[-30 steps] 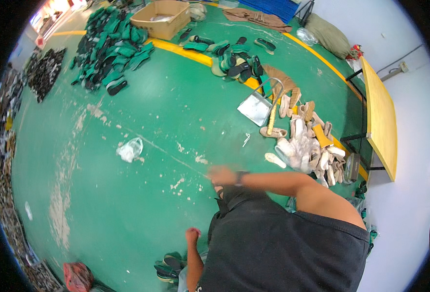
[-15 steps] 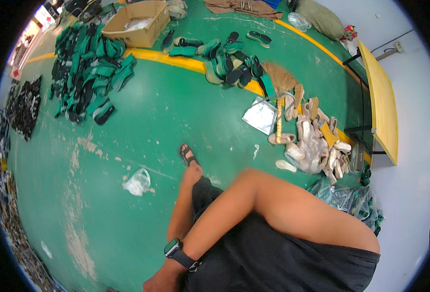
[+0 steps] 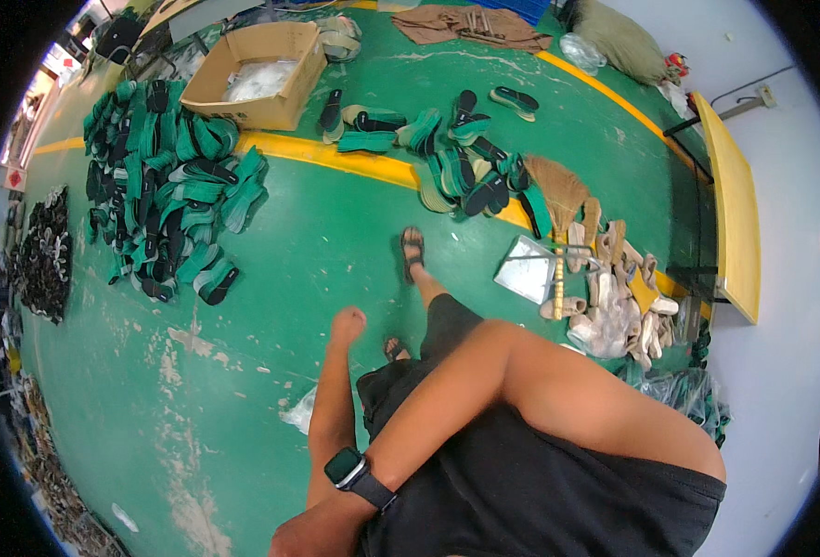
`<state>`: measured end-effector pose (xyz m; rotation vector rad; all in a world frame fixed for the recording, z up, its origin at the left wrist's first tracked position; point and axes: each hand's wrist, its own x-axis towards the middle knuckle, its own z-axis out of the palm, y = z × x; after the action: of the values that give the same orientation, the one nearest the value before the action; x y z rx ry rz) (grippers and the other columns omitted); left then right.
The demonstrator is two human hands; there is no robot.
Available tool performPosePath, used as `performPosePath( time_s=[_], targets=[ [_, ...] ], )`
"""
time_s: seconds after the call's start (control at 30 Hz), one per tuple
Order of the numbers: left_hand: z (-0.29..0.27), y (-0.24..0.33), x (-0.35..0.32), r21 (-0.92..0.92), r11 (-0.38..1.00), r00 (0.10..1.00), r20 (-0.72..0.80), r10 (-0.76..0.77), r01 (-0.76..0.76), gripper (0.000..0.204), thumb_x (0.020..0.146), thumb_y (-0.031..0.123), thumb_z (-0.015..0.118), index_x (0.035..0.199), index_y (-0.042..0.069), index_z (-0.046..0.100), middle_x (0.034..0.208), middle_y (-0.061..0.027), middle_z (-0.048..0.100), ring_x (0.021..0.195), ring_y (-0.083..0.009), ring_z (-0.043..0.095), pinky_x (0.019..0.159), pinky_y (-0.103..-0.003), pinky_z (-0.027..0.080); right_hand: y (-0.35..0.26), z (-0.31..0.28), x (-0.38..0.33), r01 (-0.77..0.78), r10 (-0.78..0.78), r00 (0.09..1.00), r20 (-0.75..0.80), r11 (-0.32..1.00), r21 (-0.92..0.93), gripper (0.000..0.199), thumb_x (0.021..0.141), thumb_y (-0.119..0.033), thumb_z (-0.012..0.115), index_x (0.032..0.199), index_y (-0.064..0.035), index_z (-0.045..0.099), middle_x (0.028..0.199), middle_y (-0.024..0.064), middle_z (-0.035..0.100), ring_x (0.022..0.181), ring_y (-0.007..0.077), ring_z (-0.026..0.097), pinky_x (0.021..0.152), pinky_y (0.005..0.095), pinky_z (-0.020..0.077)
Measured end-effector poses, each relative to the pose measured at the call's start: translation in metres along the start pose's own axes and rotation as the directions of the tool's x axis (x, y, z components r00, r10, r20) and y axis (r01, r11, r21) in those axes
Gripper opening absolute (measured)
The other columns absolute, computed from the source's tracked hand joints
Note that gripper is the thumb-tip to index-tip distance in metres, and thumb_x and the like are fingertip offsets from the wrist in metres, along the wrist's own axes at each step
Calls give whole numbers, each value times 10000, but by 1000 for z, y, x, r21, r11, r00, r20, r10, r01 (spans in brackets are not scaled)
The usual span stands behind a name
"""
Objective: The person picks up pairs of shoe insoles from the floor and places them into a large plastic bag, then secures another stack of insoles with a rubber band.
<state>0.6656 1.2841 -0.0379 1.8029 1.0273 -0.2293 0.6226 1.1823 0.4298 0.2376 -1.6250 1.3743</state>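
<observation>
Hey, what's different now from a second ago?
The right hand has swung down and left to the picture's lower edge; the left hand has swung up the picture. Both sandalled feet now show. Nothing was visibly taken up or let go. The broom, dustpan and cardboard box stayed put.

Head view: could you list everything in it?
Insoles: many, green and black, upper half
Cardboard box: one, tan, top left
Cloth: one, brown, top
Sack: one, olive, top right
Broom: one, yellowish, right
Dustpan: one, silver, beside broom
Shoes: many, beige, right
Table: one, yellow, far right
Plastic bags: several, translucent, scattered
Unclear piles: several, mixed colours, left
Sandals: two, dark, centre
Smartwatch: one, black, bottom centre
Shirt: one, black, bottom
Left hand: one, bare, centre
Right hand: one, bare, bottom
</observation>
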Motion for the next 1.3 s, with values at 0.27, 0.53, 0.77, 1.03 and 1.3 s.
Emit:
performPosePath(
  time_s=[0.27, 0.53, 0.77, 1.03, 1.3],
  targets=[
    [-106, 27, 118, 211, 977, 998, -55, -19, 30, 132, 723, 162, 554, 760, 72, 643, 737, -149, 632, 678, -280, 607, 628, -369, 464, -25, -261, -83, -28, 25, 989, -144, 999, -16, 397, 850, -330, 579, 656, 8, 500, 572, 156, 447, 505, 194, 436, 485, 362, 327],
    [-245, 108, 263, 82, 974, 945, -272, -183, 212, 110, 777, 89, 537, 814, 22, 616, 731, -106, 611, 677, -205, 584, 632, -312, 458, -29, -580, -240, -540, 425, 416, -804, 827, 158, 433, 816, -461, 586, 758, -33, 564, 553, 30, 523, 451, 104, 510, 424, 269, 426],
    [-323, 182, 539, -132, 987, 994, -67, 81, -89, 99, 801, -1, 506, 858, -3, 587, 828, -67, 595, 747, -148, 557, 692, -267, 448, 19, -712, -460, -379, 549, -293, -783, 685, 622, 425, 882, -444, 504, 892, -21, 543, 660, 31, 556, 561, 88, 516, 479, 227, 431],
    [-339, 118, 889, 274, 866, 908, 104, 407, -419, 225, 839, 181, 548, 941, -14, 596, 906, -115, 606, 824, -221, 572, 730, -313, 441, 237, -777, -641, -117, 94, -952, -290, 765, 633, 542, 782, -515, 604, 865, 19, 561, 724, 96, 587, 688, 222, 566, 622, 339, 472],
    [-229, 86, 1100, 145, 985, 985, 136, -110, 90, 344, 865, 326, 570, 899, -15, 595, 884, -72, 597, 823, -159, 537, 731, -327, 432, 395, -947, -811, 51, -93, -950, 298, 895, 443, 1165, 615, -697, 630, 1273, 188, 255, 1309, 335, 348, 1236, 374, 358, 1040, 388, 264]
  ],
)
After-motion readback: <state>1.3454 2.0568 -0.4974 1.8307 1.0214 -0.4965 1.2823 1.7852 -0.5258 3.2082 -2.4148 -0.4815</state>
